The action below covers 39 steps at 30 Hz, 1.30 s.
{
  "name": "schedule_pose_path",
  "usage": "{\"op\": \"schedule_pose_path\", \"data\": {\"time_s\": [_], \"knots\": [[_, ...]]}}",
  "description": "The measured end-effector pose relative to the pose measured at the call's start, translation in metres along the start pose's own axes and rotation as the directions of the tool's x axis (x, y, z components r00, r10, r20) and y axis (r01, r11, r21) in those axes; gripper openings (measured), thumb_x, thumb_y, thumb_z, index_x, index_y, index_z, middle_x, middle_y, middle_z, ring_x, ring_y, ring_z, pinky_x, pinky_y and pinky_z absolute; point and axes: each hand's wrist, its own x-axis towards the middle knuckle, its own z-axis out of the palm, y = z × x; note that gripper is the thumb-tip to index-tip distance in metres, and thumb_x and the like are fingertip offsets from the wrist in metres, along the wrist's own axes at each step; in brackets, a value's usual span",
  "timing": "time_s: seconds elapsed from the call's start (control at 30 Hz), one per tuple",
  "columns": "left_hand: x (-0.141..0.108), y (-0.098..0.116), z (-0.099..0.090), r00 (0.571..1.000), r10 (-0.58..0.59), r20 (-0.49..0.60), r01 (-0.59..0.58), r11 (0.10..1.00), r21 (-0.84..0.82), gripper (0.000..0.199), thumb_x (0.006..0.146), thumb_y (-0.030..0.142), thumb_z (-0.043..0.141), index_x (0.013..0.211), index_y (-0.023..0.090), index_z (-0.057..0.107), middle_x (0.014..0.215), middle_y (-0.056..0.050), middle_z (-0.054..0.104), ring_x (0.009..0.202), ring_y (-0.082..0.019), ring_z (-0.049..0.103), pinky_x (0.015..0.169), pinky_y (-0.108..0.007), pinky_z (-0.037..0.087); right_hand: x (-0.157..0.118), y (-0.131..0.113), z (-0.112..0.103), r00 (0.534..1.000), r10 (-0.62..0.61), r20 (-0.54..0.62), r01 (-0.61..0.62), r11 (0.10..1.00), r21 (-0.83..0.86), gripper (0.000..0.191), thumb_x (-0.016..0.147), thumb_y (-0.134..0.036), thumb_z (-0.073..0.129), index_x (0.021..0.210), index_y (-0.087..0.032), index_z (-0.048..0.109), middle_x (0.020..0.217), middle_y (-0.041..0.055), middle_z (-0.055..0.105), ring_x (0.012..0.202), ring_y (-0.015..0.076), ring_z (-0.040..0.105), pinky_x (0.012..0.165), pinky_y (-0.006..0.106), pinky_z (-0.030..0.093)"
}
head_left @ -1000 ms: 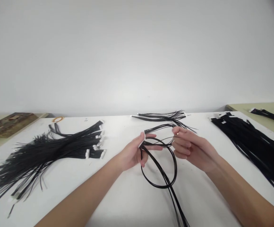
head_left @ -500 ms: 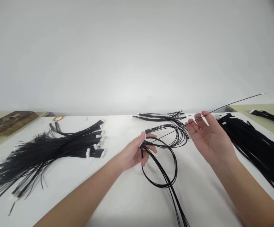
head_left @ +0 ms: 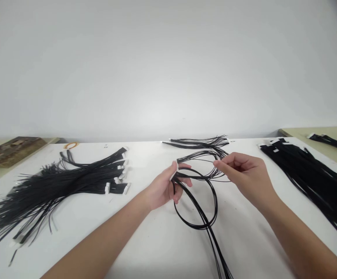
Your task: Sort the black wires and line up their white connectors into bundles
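My left hand (head_left: pixel 165 188) grips a white connector (head_left: pixel 175 170) near the middle of the view, its thumb on top. Black wires (head_left: pixel 197 201) run from that connector, some looping round and others hanging toward the bottom edge. To the right, my right hand (head_left: pixel 244 168) pinches a thin black wire between thumb and index finger, beside the far side of the wire loop. The wire's tip is hidden by the fingers. Behind the hands lies another bunch of black wires (head_left: pixel 196 144) with white ends.
On the white table (head_left: pixel 145 240), a large pile of black cables (head_left: pixel 61 180) with white connectors lies at the left. A second pile (head_left: pixel 310 174) is at the right. An orange ring (head_left: pixel 71 145) and a brown wooden block (head_left: pixel 11 151) are at the back left.
My right hand has turned and moved left and closer to the loop, its fingers closing from spread to a pinch. The long wire that pointed up to the right no longer shows there.
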Motion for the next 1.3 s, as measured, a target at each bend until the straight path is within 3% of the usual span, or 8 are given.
{"op": "schedule_pose_path", "data": {"time_s": [0.5, 0.8, 0.93, 1.03, 1.1, 1.17, 1.23, 1.3], "knots": [[-0.001, 0.001, 0.001, 0.999, 0.014, 0.044, -0.014, 1.0, 0.003, 0.045, 0.087, 0.056, 0.034, 0.111, 0.022, 0.053, 0.077, -0.004, 0.065, 0.035, -0.008, 0.048, 0.038, -0.021, 0.04, -0.002, 0.0, 0.001, 0.992, 0.067, 0.107, -0.054, 0.991, -0.118, 0.034, 0.071, -0.037, 0.068, 0.053, -0.015, 0.049, 0.045, -0.0054, 0.033, 0.044, 0.005, 0.027, 0.04, 0.02, 0.021], [-0.001, 0.002, 0.001, 0.999, 0.021, 0.037, -0.022, 0.999, 0.031, 0.046, 0.087, 0.055, 0.034, 0.111, 0.021, 0.052, 0.079, -0.005, 0.066, 0.035, -0.008, 0.049, 0.038, -0.022, 0.04, -0.002, -0.001, 0.0, 0.98, 0.111, 0.163, -0.099, 0.992, -0.084, 0.036, 0.071, -0.04, 0.068, 0.053, -0.015, 0.049, 0.047, -0.0056, 0.031, 0.045, 0.0054, 0.025, 0.042, 0.021, 0.02], [0.0, -0.001, 0.0, 0.997, 0.031, 0.066, -0.035, 0.997, 0.071, 0.048, 0.087, 0.055, 0.035, 0.112, 0.019, 0.053, 0.08, -0.007, 0.066, 0.036, -0.01, 0.052, 0.037, -0.022, 0.039, 0.005, 0.006, -0.007, 0.919, 0.246, 0.309, -0.284, 0.955, 0.085, 0.04, 0.067, -0.043, 0.071, 0.054, -0.016, 0.045, 0.047, -0.0074, 0.025, 0.044, 0.0048, 0.022, 0.044, 0.022, 0.022], [0.0, -0.002, 0.0, 0.995, 0.025, 0.093, -0.035, 0.994, 0.107, 0.051, 0.087, 0.056, 0.035, 0.115, 0.018, 0.053, 0.082, -0.008, 0.067, 0.038, -0.011, 0.054, 0.038, -0.022, 0.04, 0.009, 0.01, -0.011, 0.862, 0.264, 0.433, -0.366, 0.915, 0.17, 0.042, 0.068, -0.043, 0.071, 0.054, -0.017, 0.041, 0.048, -0.0084, 0.021, 0.043, 0.0043, 0.018, 0.044, 0.022, 0.018], [0.0, -0.002, 0.0, 0.994, 0.017, 0.108, -0.03, 0.992, 0.121, 0.053, 0.086, 0.057, 0.034, 0.116, 0.018, 0.053, 0.083, -0.009, 0.067, 0.038, -0.011, 0.055, 0.038, -0.022, 0.039, 0.009, 0.01, -0.011, 0.865, 0.256, 0.431, -0.348, 0.926, 0.148, 0.041, 0.07, -0.044, 0.069, 0.056, -0.017, 0.041, 0.049, -0.0082, 0.022, 0.043, 0.0044, 0.019, 0.044, 0.022, 0.018], [0.0, -0.002, 0.0, 0.993, 0.013, 0.116, -0.028, 0.991, 0.128, 0.053, 0.086, 0.058, 0.034, 0.116, 0.018, 0.053, 0.084, -0.009, 0.067, 0.038, -0.011, 0.055, 0.038, -0.022, 0.039, 0.008, 0.009, -0.008, 0.898, 0.237, 0.37, -0.271, 0.962, 0.042, 0.039, 0.072, -0.046, 0.066, 0.058, -0.017, 0.044, 0.049, -0.0071, 0.027, 0.044, 0.005, 0.023, 0.043, 0.021, 0.02], [0.0, -0.002, -0.001, 0.993, 0.011, 0.115, -0.026, 0.991, 0.131, 0.053, 0.087, 0.057, 0.034, 0.116, 0.018, 0.053, 0.084, -0.009, 0.067, 0.038, -0.011, 0.055, 0.039, -0.023, 0.04, 0.005, 0.01, -0.004, 0.953, 0.147, 0.266, -0.12, 0.986, -0.114, 0.034, 0.077, -0.046, 0.061, 0.063, -0.017, 0.049, 0.052, -0.005, 0.036, 0.045, 0.0062, 0.029, 0.042, 0.021, 0.024], [0.0, -0.002, -0.001, 0.993, 0.009, 0.114, -0.024, 0.991, 0.13, 0.052, 0.087, 0.057, 0.033, 0.116, 0.018, 0.054, 0.084, -0.009, 0.067, 0.038, -0.011, 0.055, 0.04, -0.023, 0.041, 0.002, 0.013, 0.001, 0.979, -0.038, 0.203, 0.093, 0.958, -0.272, 0.023, 0.083, -0.041, 0.055, 0.074, -0.019, 0.056, 0.058, -0.0028, 0.048, 0.047, 0.0072, 0.036, 0.044, 0.021, 0.03]]}}
